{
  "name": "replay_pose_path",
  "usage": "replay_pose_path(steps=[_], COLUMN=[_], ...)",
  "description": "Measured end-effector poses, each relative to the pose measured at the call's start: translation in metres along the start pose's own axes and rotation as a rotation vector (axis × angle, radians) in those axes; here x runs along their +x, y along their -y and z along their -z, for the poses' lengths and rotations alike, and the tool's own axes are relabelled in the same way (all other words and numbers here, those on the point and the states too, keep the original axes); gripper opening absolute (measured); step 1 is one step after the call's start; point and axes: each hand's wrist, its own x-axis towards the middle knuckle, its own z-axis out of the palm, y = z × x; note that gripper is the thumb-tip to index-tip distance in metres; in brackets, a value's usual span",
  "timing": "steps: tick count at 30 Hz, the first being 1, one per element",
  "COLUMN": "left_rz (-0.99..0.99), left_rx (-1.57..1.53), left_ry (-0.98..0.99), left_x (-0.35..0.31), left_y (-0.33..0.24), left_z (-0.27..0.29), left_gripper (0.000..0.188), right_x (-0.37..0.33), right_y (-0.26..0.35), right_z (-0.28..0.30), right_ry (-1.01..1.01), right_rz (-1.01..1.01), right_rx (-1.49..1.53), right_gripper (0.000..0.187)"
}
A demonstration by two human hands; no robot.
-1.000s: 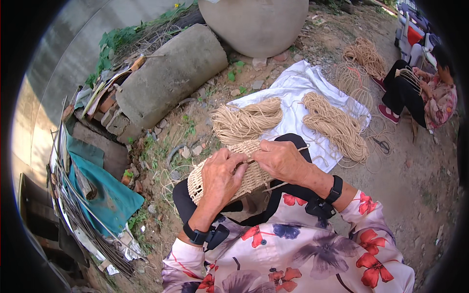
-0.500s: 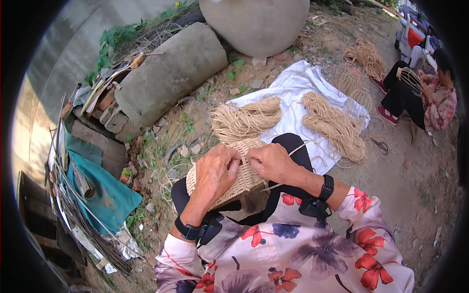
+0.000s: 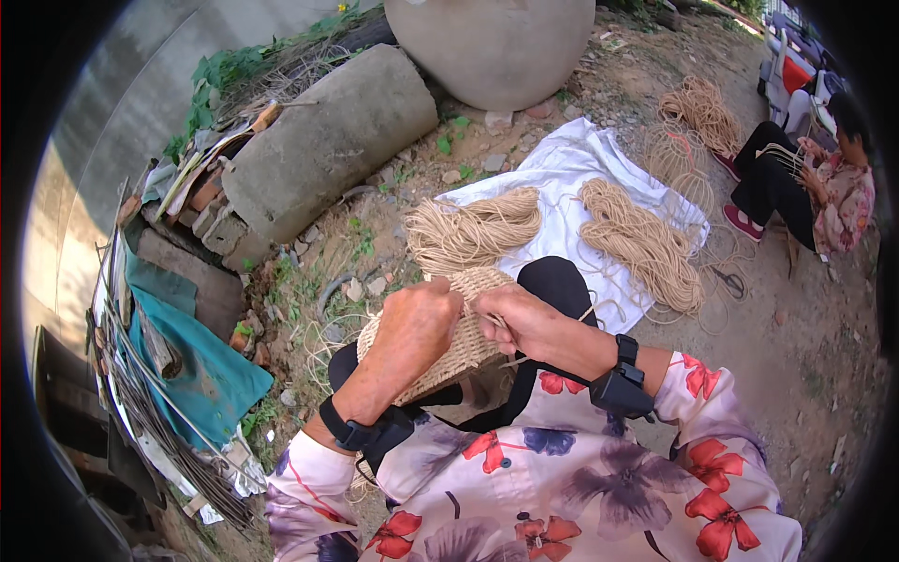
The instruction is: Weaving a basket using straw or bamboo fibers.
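A tan piece of woven cord work (image 3: 461,360), with a tight ribbed weave, rests across my knees. Over its left side, my left hand (image 3: 419,320) is closed, knuckles up; what its fingers grip is hidden. My right hand (image 3: 524,321) pinches a thin tan cord (image 3: 496,321) between thumb and fingers, just above the weave. Loose cord ends stick out beside my right wrist. Both hands are close together, a small gap between them.
Beyond my knees, two cord hanks (image 3: 478,228) (image 3: 640,245) lie on a white sheet (image 3: 576,155). Scissors (image 3: 729,281) lie to the right. A person (image 3: 838,178) sits at far right holding strands. Left are a concrete cylinder (image 3: 328,140) and teal cloth (image 3: 201,365).
My left forearm has swung outward and its hand has turned into a fist. My right hand has rolled, showing its thumb side and the pinched cord. The seated person's strands have shifted.
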Motion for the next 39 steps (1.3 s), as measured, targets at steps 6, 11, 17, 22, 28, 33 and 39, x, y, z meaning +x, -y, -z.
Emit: replay_pose_path(steps=[6, 11, 17, 22, 28, 33, 39], left_rz=[-0.129, -0.139, 0.300, 0.375, 0.152, 0.302, 0.220], left_rx=[0.097, 0.010, -0.916, -1.416, -1.444, -1.569, -0.361], left_ry=[0.019, 0.014, 0.040, -0.171, -0.425, -0.529, -0.379], left_x=[0.009, 0.010, -0.023, -0.038, -0.059, -0.062, -0.046], left_y=[0.000, 0.002, 0.019, 0.004, 0.001, 0.011, 0.025], left_z=[0.003, 0.018, 0.015, 0.059, 0.102, 0.062, -0.009], left_gripper=[0.006, 0.010, 0.007, 0.014, 0.019, 0.018, 0.028], right_x=[-0.001, -0.028, -0.035, -0.020, -0.043, -0.039, -0.024], right_y=[0.000, 0.030, 0.065, 0.066, 0.062, 0.050, 0.037], right_z=[0.005, 0.005, 0.006, -0.044, -0.095, -0.063, -0.025], right_ry=[0.099, -0.232, -0.293, 0.140, 0.492, 0.188, 0.026], right_rz=[-0.001, 0.734, 0.981, 0.924, 0.708, 1.112, 1.138], right_rx=[-0.009, -0.869, -0.815, -0.685, -0.399, -0.826, -1.219], right_gripper=[0.015, 0.020, 0.027, 0.030, 0.028, 0.011, 0.013])
